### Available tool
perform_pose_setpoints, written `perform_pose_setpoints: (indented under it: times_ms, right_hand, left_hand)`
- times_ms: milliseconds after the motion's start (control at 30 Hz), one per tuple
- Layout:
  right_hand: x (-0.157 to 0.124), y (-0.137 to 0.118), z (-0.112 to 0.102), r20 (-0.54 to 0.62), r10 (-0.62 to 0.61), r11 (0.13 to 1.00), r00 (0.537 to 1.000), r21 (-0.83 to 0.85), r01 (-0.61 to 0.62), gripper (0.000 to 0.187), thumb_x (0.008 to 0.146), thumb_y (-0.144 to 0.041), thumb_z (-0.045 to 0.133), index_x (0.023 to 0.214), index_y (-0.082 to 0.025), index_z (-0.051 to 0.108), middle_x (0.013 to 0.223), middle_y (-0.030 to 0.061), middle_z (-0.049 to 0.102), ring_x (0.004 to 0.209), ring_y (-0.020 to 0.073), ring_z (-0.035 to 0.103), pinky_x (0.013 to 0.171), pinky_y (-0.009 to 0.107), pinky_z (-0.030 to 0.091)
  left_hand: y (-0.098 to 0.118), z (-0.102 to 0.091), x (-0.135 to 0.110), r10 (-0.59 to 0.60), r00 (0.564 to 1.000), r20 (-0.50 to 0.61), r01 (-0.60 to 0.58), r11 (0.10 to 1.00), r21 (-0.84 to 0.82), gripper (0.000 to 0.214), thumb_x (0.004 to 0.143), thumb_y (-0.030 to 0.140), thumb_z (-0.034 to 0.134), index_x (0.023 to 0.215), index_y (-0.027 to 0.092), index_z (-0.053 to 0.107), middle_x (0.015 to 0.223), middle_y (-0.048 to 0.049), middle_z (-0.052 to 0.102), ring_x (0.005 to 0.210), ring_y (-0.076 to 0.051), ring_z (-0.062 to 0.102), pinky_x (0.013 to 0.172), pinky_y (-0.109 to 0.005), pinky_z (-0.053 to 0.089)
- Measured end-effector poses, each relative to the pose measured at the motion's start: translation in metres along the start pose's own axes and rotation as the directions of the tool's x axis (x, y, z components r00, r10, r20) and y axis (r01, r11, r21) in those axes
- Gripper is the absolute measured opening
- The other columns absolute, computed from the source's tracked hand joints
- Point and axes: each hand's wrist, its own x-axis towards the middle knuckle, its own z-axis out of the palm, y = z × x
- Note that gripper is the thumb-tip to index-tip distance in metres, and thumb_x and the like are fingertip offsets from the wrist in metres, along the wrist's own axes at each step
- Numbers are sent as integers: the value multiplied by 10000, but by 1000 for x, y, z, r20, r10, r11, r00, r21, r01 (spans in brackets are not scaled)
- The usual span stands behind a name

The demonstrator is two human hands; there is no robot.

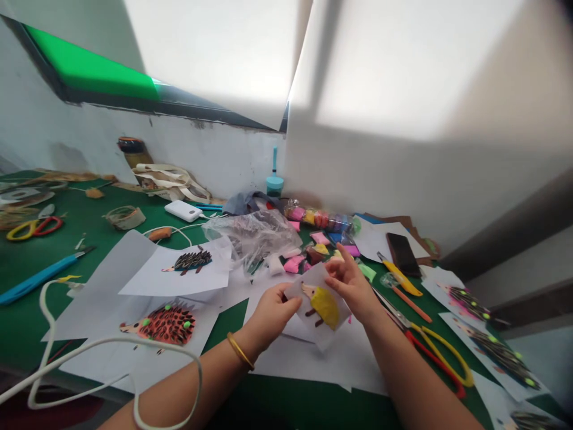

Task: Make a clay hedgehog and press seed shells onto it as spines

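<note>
A small white paper card with a yellow clay hedgehog is held tilted above white sheets. The hedgehog has a pale snout and brown legs. My left hand is closed on the card's left edge, thumb on top. At the card's upper right edge, my right hand grips with thumb and bent fingers, its index finger raised. Beyond the card lie several small packets of coloured clay. Close to my right forearm are scissors with yellow and red handles.
Finished hedgehog pictures lie left and right. A white cable loops across the front left. Crumpled plastic bags, a yellow cutter, a phone and a blue knife lie on the green table.
</note>
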Motion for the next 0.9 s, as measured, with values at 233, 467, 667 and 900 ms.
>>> perform_pose_setpoints:
  times_ms: [233,467,667,900]
  right_hand:
    - [-40,-18,10,26,-464,700,885,-602,384,509,894,-176,520,1382,-323,510,1018,59,569,966,216,547,877,414,456]
    - [-53,-11,33,256,-466,506,847,-708,493,630,866,-120,512,1454,-326,418,993,68,626,890,238,564,821,444,476]
    - [-52,-8,35,232,-451,584,862,-654,482,623,880,-103,476,1459,-319,404,998,69,603,903,231,558,796,425,476]
    - [-53,-13,31,259,-531,356,807,-796,489,675,840,-110,552,1453,-358,415,964,54,602,877,229,538,827,428,431]
  left_hand:
    - [-5,9,19,109,988,-107,-120,988,-102,287,761,287,670,1005,137,695,904,-60,697,762,-167,625,679,-269,505]
    - [-22,11,19,104,992,-78,-126,915,-384,363,793,314,698,1121,167,652,1068,-82,701,967,-221,660,929,-399,520]
    - [-23,8,13,83,996,-42,-93,911,-402,347,838,369,675,1122,171,696,1134,-106,699,1062,-252,642,983,-425,500]
    - [-21,11,4,114,994,-1,-106,925,-365,366,883,388,626,1171,170,691,1181,-123,690,1110,-283,631,1018,-465,475]
